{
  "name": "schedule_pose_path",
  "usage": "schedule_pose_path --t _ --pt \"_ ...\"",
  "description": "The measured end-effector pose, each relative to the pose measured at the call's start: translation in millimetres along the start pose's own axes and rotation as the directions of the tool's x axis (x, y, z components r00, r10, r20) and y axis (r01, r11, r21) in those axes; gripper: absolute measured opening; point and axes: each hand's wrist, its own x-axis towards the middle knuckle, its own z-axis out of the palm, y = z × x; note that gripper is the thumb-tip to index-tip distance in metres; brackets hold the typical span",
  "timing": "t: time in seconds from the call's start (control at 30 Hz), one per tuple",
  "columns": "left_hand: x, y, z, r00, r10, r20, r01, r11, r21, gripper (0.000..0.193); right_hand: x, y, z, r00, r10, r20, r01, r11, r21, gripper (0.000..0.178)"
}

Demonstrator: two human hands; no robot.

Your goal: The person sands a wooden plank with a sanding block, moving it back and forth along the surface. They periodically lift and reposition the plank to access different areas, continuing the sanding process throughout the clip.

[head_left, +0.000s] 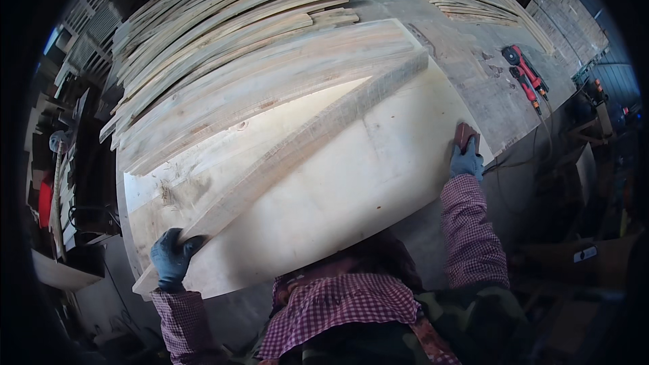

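Plywood sheet [351,176]: left hand [172,257] gripping plank [318,132] at near-left corner; right hand [466,159] clamped on sanding block [465,134], right edge. Keep block flat.

Gloved hands apart; fingers [193,243] curled

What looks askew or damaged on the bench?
One long plank lies diagonally across the pale board, unlike the stacked slats. The left hand holds its near end; the right hand presses the board's edge. No visible damage.

Blue gloves [172,257], red-checked sleeves [470,230], pale planks [223,47]
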Motion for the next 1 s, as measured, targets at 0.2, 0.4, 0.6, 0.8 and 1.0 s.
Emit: schedule_pose_path --t 0.2,0.4,0.6,0.8,1.0 --pt "50 31 -63 0.98 0.029 -0.198 -0.035 0.999 -0.027 0.042 -276 -159 23 0.522 -0.849 0.079 0.814 0.524 0.251 0.075" --pt "128 93 -85 0.888 0.209 -0.41 -0.128 0.968 0.218 0.034 -364 -213 -14 0.057 -0.988 0.142 0.603 0.147 0.784 0.071" --pt "179 80 -58 0.868 0.287 -0.405 -0.12 0.913 0.39 0.033 -161 -155 17 0.572 -0.8 -0.183 0.798 0.491 0.349 0.078" --pt "222 46 -18 0.891 0.31 -0.333 -0.149 0.891 0.43 0.042 -37 -78 52 0.872 -0.445 -0.204 0.474 0.871 0.126 0.071" --pt "256 -33 18 0.898 0.363 -0.251 -0.2 0.842 0.502 0.07 -45 -76 44 0.859 -0.46 -0.224 0.501 0.846 0.182 0.066"
